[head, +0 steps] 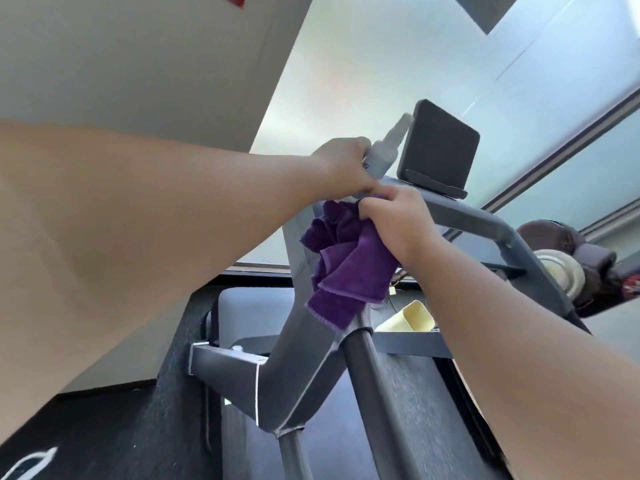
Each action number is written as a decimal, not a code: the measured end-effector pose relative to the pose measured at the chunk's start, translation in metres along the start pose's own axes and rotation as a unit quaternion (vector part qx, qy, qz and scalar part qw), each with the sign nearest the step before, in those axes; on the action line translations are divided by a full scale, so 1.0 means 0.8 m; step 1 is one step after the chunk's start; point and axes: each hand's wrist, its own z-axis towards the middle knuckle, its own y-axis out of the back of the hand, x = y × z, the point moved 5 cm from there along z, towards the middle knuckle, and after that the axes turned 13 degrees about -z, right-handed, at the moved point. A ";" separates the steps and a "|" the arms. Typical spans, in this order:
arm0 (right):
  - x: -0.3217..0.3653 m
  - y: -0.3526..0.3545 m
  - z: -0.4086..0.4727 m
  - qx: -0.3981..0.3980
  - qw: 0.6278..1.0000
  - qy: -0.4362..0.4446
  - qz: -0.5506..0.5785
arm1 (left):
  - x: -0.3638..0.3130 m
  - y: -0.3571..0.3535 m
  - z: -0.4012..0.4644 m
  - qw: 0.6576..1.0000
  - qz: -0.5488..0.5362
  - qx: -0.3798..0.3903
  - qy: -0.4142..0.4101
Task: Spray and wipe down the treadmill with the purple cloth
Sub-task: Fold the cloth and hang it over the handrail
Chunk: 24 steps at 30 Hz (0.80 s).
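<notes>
Centrally, purple cloth [349,268]: bunched, hanging against upper part of treadmill [304,355] upright, just below console deck. Pinched at its top edge by right hand [398,223], fingers curled round the fabric, rest of cloth draping loose down the grey frame. Just above and touching: left hand [343,168], wrapped round body of white spray bottle [386,147], nozzle end tilted up and away twd dark screen panel [440,147]; whether a finger sits on the trigger, cannot tell. Both hands close together at the frame/console junction. Behind, right: grey handrail [498,223], pale cup-like item [414,318] on a tray, brown and cream gear, blurred, past the rail. Step, judged: early spray-and-wipe stage at console area, w/ bottle raised and cloth ready but not spread. Next move, prob.: aim nozzle at a frame surface, squeeze, then open out cloth flat and press along upright and rail; needs bottle lowered clear of wiping path.
</notes>
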 end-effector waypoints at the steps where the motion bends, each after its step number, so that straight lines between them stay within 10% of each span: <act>1: -0.003 0.000 -0.001 -0.001 1.000 -0.001 -0.002 | 0.002 -0.007 0.005 1.000 0.023 0.010 -0.001; 14: -0.015 0.001 -0.014 0.000 1.000 0.007 -0.013 | 0.037 -0.046 0.039 0.975 0.223 0.017 0.013; 24: -0.015 0.003 -0.032 -0.005 1.000 0.009 0.004 | 0.041 -0.032 0.007 0.988 0.137 -0.066 0.040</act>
